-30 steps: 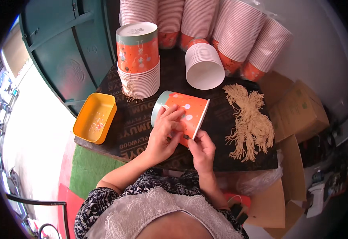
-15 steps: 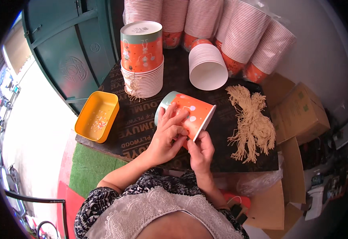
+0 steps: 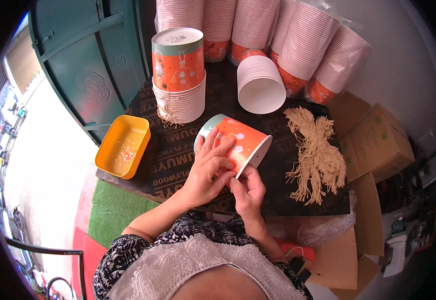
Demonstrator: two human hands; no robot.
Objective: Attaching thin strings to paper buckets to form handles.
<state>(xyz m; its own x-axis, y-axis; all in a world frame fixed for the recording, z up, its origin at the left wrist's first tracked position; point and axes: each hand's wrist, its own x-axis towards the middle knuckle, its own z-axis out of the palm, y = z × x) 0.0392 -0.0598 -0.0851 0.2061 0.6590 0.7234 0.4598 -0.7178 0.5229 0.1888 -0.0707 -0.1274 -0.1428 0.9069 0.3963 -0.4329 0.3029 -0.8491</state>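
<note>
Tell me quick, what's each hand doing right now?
Left hand: holding the orange paper cup, fingers spread over its side.
Right hand: closed at the cup's rim; whether it grips anything small cannot be told.

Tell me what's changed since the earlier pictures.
The orange cup has turned slightly, its mouth swinging toward the person so some of its inside shows. The left hand and right hand still hold it. The yellow container and string bundle stayed put.
</note>
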